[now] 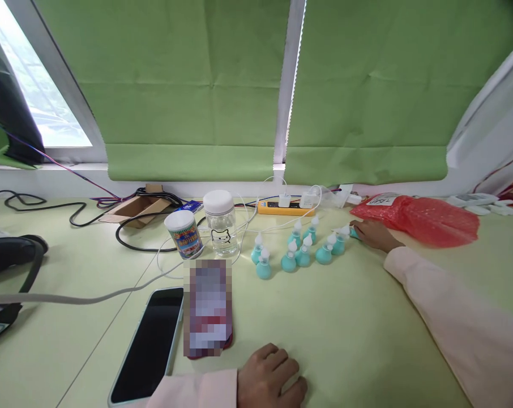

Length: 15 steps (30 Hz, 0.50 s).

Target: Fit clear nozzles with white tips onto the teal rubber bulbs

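Note:
My right hand (375,234) reaches out on the right with its fingers closed round a small teal squeeze bottle (354,232), mostly hidden by the fingers. Several more of these bottles, round and teal with pale pointed tips, stand upright to its left; one (324,254) is near the hand and another (264,269) is at the front left of the group. Low in the view, my left hand (273,378) rests on the tabletop, holding nothing, its fingers loosely bent and a little apart. Two phones lie beside it: a dark-screened one (148,345) and one with a blurred screen (208,311).
Behind the bottles lies a yellow power strip (282,208) with white plugs and cables. A red plastic bag (426,218) lies beyond my right hand. A clear jar (221,226), a patterned tub (184,235) and an open cardboard box (141,209) stand left of centre.

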Motion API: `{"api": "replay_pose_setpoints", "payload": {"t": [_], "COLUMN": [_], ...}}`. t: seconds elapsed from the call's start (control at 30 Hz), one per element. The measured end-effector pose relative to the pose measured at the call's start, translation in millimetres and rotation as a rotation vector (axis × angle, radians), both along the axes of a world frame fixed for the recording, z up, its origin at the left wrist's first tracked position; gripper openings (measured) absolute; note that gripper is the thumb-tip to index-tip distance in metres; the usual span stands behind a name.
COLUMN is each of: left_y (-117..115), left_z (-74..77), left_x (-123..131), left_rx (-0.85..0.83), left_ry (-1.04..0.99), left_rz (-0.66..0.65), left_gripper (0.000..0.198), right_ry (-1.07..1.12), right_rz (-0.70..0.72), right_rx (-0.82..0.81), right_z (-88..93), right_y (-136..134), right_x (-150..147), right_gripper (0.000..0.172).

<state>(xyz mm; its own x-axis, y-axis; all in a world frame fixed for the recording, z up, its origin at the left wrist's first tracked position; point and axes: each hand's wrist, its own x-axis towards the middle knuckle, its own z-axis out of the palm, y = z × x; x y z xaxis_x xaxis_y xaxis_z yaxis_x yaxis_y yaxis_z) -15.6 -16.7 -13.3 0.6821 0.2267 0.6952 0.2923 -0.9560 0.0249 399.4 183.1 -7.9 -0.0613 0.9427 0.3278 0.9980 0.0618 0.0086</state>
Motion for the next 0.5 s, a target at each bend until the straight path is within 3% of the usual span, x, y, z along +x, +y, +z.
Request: {"api": "replay_pose_setpoints", "payload": {"t": [0.1, 0.3, 0.4, 0.5], "left_y": [1.9, 6.5, 7.1, 8.0], "left_z": [3.8, 13.7, 14.4, 16.8], "left_x": [-1.9, -5.7, -5.9, -5.2], "left_rx": [-0.072, -0.465, -0.583, -0.752], "left_ry": [0.043, 0.028, -0.028, -0.092], "left_rz": [-0.004, 0.088, 0.107, 0.181], "left_gripper": [0.015, 0.021, 0.022, 0.020], "right_ry": [-0.004, 0.051, 0.120, 0.234], "right_rz": [-0.015, -0.054, -0.161, -0.286], "right_rx": [-0.032, 0.030, 0.150, 0.350], "right_z": [-9.7, -18.1, -10.9, 9.3], "right_y": [-11.1, -42.6, -59.5, -75.0], "right_x": [-4.3, -14.9, -13.3, -7.4], "right_gripper": [0.030, 0.036, 0.041, 0.049]}}
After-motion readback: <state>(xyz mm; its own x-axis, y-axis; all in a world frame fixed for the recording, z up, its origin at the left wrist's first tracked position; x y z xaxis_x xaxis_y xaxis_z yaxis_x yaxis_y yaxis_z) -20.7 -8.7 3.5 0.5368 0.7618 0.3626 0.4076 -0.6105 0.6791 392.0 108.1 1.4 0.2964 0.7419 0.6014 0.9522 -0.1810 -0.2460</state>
